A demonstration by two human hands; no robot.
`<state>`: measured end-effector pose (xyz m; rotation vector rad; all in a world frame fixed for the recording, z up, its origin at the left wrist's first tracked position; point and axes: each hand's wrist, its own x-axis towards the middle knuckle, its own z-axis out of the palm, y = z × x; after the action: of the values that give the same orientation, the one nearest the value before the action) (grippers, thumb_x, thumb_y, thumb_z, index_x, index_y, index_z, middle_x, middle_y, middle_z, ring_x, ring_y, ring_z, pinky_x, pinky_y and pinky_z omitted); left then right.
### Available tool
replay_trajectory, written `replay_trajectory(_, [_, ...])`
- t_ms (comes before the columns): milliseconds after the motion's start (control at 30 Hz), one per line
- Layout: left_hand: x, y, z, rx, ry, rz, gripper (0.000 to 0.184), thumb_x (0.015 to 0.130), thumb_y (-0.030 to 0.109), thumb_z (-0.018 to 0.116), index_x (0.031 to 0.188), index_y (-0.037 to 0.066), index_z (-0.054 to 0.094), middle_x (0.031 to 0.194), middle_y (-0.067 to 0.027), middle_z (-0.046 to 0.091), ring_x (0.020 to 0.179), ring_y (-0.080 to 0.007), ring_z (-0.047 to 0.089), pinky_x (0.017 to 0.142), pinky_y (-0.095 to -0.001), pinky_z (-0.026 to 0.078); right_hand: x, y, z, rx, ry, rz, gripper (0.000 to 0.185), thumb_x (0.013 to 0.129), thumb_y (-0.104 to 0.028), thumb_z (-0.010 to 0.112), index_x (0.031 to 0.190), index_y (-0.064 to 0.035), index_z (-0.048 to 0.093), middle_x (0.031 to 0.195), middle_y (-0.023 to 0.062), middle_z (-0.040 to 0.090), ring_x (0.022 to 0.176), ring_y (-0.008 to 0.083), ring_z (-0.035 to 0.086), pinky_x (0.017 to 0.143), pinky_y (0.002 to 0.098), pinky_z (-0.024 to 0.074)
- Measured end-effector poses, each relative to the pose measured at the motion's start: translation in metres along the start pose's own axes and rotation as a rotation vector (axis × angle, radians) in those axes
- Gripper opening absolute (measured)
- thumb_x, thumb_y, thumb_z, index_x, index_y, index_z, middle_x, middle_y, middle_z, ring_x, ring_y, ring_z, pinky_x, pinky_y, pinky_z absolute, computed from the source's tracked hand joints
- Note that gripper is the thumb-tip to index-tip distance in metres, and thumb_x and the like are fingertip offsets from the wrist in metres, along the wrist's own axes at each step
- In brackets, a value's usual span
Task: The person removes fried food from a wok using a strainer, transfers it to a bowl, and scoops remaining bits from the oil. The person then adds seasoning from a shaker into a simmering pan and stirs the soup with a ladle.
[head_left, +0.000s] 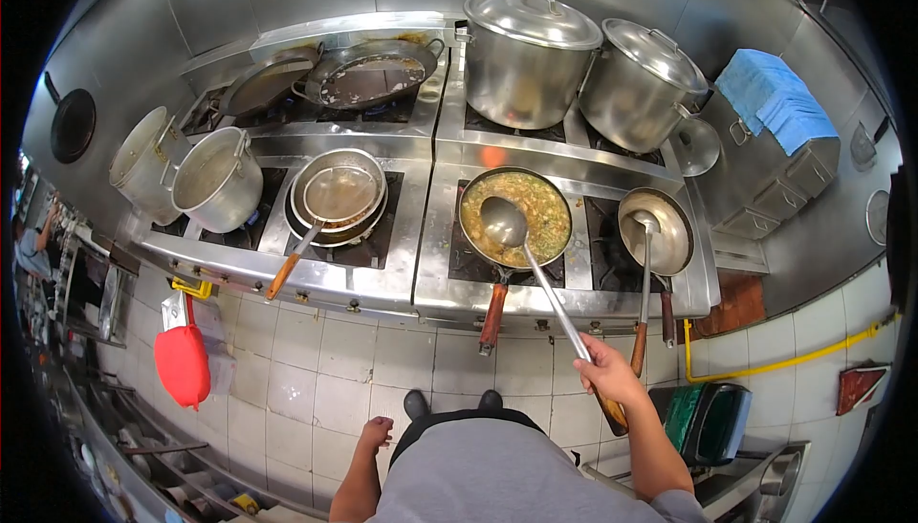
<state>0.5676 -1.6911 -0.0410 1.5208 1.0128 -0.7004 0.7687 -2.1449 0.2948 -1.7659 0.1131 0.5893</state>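
My right hand (612,372) is wrapped round the handle of a long metal ladle (547,286) with a wooden end. The ladle's round bowl rests in a frying pan (492,317) full of a chunky yellow-green stew (535,200), on the front burner. Down by my side, my left hand (379,431) has its fingers loosely curled, and nothing shows in them. Right of the stew, a second pan (626,209) holds another ladle (647,265) leaning over its rim.
Two lidded stockpots (526,64) stand behind the pans. Farther left are a strainer (335,188) over a pan, two tall pots (222,184) and wide dark pans (373,78). Blue cloths (775,98) lie on a steel box at right. A red bag (182,365) hangs at left.
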Motion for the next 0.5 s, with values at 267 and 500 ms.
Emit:
replay_trajectory(267, [0.003,-0.001,-0.003,0.021,-0.021,-0.007,0.031,0.092,0.032,0.059,0.111,0.008,0.061,0.098,-0.0062,0.064,0.075,-0.0228,0.064,0.058,-0.0365,0.054,-0.013,-0.007,-0.004,-0.161,-0.081,0.104,0.054,0.092,-0.010,0.059,0.143,-0.0133,0.042,0.070,-0.0018,0.049,0.055,0.0072,0.049,0.049,0.0241,0.0456])
replay_trajectory(500, [0.004,-0.007,-0.006,0.002,0.009,-0.021,0.029,0.090,0.031,0.062,0.108,0.008,0.064,0.092,-0.0053,0.064,0.072,-0.0209,0.064,0.053,-0.0335,0.053,-0.015,0.000,-0.034,-0.282,0.025,0.100,0.055,0.090,-0.009,0.062,0.142,-0.0069,0.042,0.068,-0.0004,0.051,0.052,0.0080,0.051,0.046,0.0252,0.0458])
